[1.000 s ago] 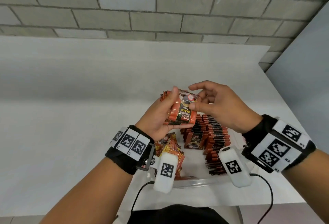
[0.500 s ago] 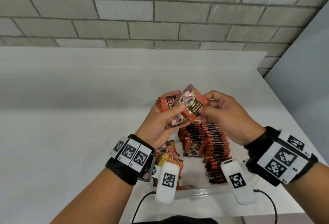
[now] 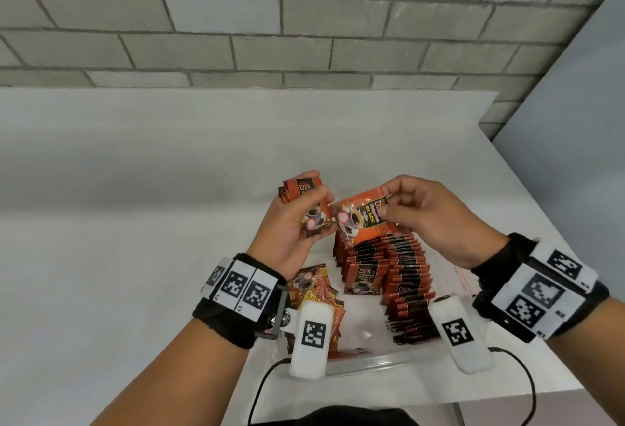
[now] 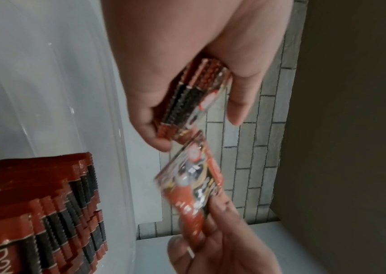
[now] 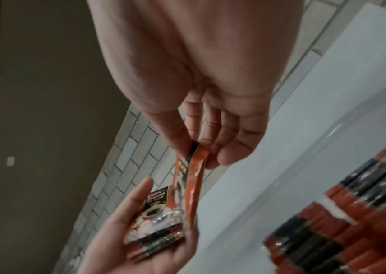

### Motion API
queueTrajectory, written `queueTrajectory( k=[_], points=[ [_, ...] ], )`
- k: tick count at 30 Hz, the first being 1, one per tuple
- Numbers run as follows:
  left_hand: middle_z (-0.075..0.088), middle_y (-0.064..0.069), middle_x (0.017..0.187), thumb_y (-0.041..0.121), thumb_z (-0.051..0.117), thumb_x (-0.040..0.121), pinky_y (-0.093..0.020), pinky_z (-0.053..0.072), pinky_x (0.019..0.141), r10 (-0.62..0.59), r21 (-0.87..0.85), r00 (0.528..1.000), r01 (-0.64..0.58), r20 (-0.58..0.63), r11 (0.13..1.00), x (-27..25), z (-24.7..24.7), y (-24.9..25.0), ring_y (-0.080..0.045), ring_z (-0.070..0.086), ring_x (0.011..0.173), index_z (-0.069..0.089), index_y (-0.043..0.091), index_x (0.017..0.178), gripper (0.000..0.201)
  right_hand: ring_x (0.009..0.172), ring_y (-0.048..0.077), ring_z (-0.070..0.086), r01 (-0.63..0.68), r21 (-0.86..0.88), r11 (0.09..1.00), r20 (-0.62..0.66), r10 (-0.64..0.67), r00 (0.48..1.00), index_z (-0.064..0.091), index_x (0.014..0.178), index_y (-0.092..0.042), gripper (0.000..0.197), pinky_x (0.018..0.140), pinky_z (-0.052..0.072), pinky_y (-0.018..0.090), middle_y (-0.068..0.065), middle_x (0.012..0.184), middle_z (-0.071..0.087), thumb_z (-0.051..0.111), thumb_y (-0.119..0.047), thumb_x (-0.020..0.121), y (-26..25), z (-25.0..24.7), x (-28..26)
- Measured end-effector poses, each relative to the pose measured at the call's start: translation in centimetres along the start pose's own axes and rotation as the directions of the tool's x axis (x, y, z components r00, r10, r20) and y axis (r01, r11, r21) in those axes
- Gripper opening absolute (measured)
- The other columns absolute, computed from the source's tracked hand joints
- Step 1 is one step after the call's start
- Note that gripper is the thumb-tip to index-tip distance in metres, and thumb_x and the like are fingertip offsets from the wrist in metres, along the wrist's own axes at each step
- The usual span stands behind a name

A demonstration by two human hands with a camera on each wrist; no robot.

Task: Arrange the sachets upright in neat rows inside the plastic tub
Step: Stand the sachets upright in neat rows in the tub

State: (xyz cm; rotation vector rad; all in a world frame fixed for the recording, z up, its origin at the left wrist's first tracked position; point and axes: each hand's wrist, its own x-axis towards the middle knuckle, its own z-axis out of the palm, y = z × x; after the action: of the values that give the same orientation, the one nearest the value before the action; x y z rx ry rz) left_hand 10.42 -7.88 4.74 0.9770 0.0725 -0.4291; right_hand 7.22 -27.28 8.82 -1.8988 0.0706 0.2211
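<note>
Left hand grips a stack, right hand pinches one sachet above the tub at six o'clock, and that thin corner pinch could slip, dropping it flat onto the rows.

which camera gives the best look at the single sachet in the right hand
The head view: the single sachet faces the camera, print readable, pinched by the right hand above the tub. The right wrist view shows it nearly edge-on; the left wrist view shows its face, blurred.
</note>
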Motion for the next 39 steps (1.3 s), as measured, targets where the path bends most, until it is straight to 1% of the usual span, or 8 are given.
queueTrajectory(
  k=[2,4,7,16,20,26,34,39],
  points=[
    [0.064,-0.005,0.086,0.014,0.065,0.084,-0.038,0.052,0.08,-0.022,0.01,0.998,0.023,-0.059,1.0,0.3,-0.3,-0.1,-0.019,0.063,0.076,0.061,0.023,0.106,0.024,0.072,0.023,0.064,-0.006,-0.223,0.975,0.081,0.024,0.996,0.065,0.095,-0.018,0.012,0.071,0.051,0.031,0.003,0.081,0.07,0.064,-0.009,0.087,0.9,-0.1,-0.2],
    [0.063,-0.004,0.086,0.014,0.064,0.087,-0.037,0.052,0.08,-0.044,0.036,0.996,0.047,-0.08,0.998,0.4,-0.4,-0.3,-0.018,0.062,0.075,0.061,0.023,0.107,0.022,0.074,0.012,0.064,0.031,-0.491,0.87,0.193,0.074,0.978,0.063,0.095,-0.023,0.011,0.073,0.049,0.026,-0.006,0.077,0.067,0.066,-0.015,0.087,1.8,0.3,-0.3],
    [0.063,-0.004,0.086,0.015,0.064,0.087,-0.037,0.052,0.08,-0.057,0.043,0.996,0.06,-0.073,0.997,0.3,-0.6,-0.4,-0.018,0.063,0.075,0.061,0.022,0.109,0.024,0.073,0.007,0.063,0.135,-0.648,0.749,0.309,0.098,0.946,0.066,0.101,-0.025,0.016,0.07,0.047,0.019,-0.013,0.075,0.065,0.066,-0.018,0.087,2.3,1.2,-0.1],
    [0.063,-0.004,0.083,0.014,0.062,0.088,-0.033,0.053,0.072,-0.067,0.053,0.997,0.069,-0.034,0.996,-0.3,-0.6,0.0,-0.016,0.063,0.07,0.061,0.022,0.106,0.02,0.059,-0.002,0.053,0.205,-0.811,0.549,0.371,0.21,0.905,0.067,0.109,-0.02,0.021,0.055,0.035,0.014,-0.008,0.073,0.068,0.061,-0.017,0.089,2.3,3.4,1.2],
    [0.065,-0.003,0.082,0.014,0.062,0.089,-0.032,0.053,0.07,-0.071,0.068,0.997,0.073,-0.024,0.995,-0.4,-0.6,0.3,-0.015,0.063,0.069,0.061,0.021,0.11,0.023,0.07,0.009,0.051,0.279,-0.888,0.366,0.366,0.193,0.91,0.066,0.102,-0.019,0.016,0.053,0.033,0.015,-0.014,0.071,0.05,0.06,-0.018,0.088,2.4,4.1,1.3],
    [0.065,-0.003,0.08,0.015,0.063,0.088,-0.031,0.053,0.068,-0.073,0.068,0.997,0.074,-0.02,0.995,-0.7,-0.8,0.3,-0.014,0.063,0.068,0.061,0.021,0.11,0.023,0.072,0.016,0.046,0.321,-0.926,0.199,0.358,0.194,0.913,0.055,0.086,-0.022,0.007,0.048,0.024,0.021,-0.006,0.08,0.046,0.058,-0.016,0.086,2.1,4.9,1.1],
    [0.065,-0.002,0.08,0.016,0.062,0.089,-0.031,0.053,0.069,-0.08,0.074,0.997,0.08,-0.005,0.994,-0.8,-0.9,0.3,-0.014,0.063,0.068,0.061,0.022,0.106,0.018,0.07,0.019,0.049,0.361,-0.924,0.128,0.379,0.155,0.913,0.051,0.079,-0.021,0.011,0.046,0.024,0.023,-0.003,0.078,0.052,0.053,-0.011,0.084,2.2,4.9,0.9],
    [0.066,-0.002,0.08,0.016,0.063,0.088,-0.031,0.054,0.068,-0.076,0.079,0.997,0.076,-0.006,0.994,-0.8,-1.0,0.3,-0.014,0.064,0.067,0.061,0.022,0.107,0.019,0.071,0.018,0.048,0.348,-0.925,0.152,0.369,0.139,0.919,0.048,0.079,-0.022,0.013,0.048,0.025,0.022,-0.005,0.08,0.05,0.056,-0.013,0.084,2.4,4.7,1.0]
  ],
)
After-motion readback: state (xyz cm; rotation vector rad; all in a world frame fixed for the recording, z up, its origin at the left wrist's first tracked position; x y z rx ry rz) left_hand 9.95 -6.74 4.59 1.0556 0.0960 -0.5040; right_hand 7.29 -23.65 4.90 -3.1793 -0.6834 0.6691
